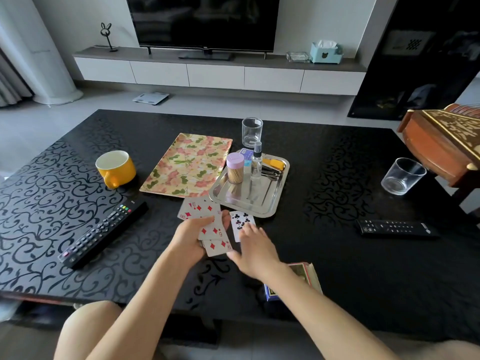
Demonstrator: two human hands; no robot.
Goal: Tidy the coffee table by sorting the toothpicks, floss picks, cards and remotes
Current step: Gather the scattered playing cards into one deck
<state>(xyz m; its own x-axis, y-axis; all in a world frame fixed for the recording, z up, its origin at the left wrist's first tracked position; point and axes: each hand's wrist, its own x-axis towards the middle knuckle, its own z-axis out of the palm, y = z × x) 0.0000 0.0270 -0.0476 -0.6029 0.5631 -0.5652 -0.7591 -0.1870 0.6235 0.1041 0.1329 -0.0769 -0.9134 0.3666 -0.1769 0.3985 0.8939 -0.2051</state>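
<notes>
On the fanned cards [211, 231] we read a red 9 beside diamond pips on the top one, a sideways 8 at the corner of the card next to it, and on a third a figure that is either 6 or an upturned 9, with red diamonds. The club card [242, 219] beside them shows black club pips; its corner index escapes us. Small white letters at the far end of the long remote [104, 229] read TCL. The tiny logo on the bezel of the television [202, 19] is too small for us. The tissue box [324, 55] carries a dark bear-face sign.
</notes>
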